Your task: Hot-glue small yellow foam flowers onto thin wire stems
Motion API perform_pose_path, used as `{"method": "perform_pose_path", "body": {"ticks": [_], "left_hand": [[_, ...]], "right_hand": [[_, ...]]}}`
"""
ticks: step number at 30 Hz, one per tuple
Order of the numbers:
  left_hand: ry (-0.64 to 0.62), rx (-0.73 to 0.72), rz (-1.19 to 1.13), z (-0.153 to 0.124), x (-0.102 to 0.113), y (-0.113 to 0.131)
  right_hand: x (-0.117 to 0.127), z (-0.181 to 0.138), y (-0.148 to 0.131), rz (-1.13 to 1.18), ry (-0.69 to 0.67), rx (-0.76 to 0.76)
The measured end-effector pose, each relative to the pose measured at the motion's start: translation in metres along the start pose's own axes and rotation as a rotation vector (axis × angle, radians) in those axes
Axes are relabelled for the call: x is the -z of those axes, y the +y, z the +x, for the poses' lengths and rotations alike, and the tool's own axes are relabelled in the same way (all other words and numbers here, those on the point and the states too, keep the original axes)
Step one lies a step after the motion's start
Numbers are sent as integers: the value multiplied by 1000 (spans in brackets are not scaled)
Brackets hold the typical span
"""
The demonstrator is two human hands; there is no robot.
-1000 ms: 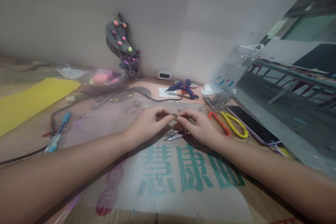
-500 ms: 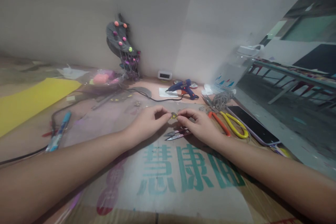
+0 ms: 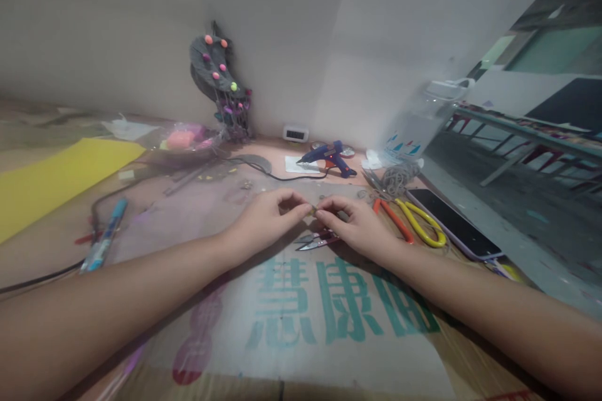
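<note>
Both hands meet over the middle of the table, pinching one small yellowish-green piece (image 3: 313, 210) between their fingertips. My left hand (image 3: 269, 216) has thumb and forefinger closed on its left side. From the right, my right hand (image 3: 353, 220) pinches it the same way. Fingers cover most of the piece, so its kind is too small to make out. Below the hands lies a pair of thread snips (image 3: 316, 240), blades pointing left, partly hidden by my right hand. Under them is a plastic sheet (image 3: 348, 357) printed with green characters.
A blue glue gun (image 3: 327, 155) rests behind the hands, its cord running left. Orange-and-yellow-handled tools (image 3: 423, 223), a phone (image 3: 454, 223) and grey yarn (image 3: 397, 180) lie right, near a clear bottle (image 3: 418, 119). A grey moon-shaped craft (image 3: 211, 72) stands at the back; yellow paper (image 3: 61, 178) lies left.
The fingertips have drawn closer together, and the small piece has turned so that less of it shows. Both arms have stayed nearly in place.
</note>
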State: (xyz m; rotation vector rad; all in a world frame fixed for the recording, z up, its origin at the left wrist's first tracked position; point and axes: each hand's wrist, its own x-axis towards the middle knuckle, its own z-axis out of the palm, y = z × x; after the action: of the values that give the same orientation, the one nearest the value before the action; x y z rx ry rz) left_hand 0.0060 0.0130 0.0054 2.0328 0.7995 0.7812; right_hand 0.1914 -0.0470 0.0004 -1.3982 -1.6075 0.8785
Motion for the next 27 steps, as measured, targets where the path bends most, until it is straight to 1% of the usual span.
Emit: {"method": "perform_pose_path", "body": {"ticks": [7, 12, 19, 22, 24, 27], "left_hand": [[15, -16, 53, 0, 0, 1], [20, -25, 56, 0, -1, 0], [21, -26, 50, -1, -1, 1], [19, -27, 44, -1, 0, 1], [19, -30, 38, 0, 0, 1], [21, -28, 27, 0, 0, 1]], "right_hand": [[2, 0, -6, -11, 54, 40], [3, 0, -7, -48, 56, 71], [3, -1, -8, -36, 41, 55], [2, 0, -5, -170, 81, 134], [4, 2, -4, -264, 133, 223], [13, 2, -15, -317, 238, 382]]}}
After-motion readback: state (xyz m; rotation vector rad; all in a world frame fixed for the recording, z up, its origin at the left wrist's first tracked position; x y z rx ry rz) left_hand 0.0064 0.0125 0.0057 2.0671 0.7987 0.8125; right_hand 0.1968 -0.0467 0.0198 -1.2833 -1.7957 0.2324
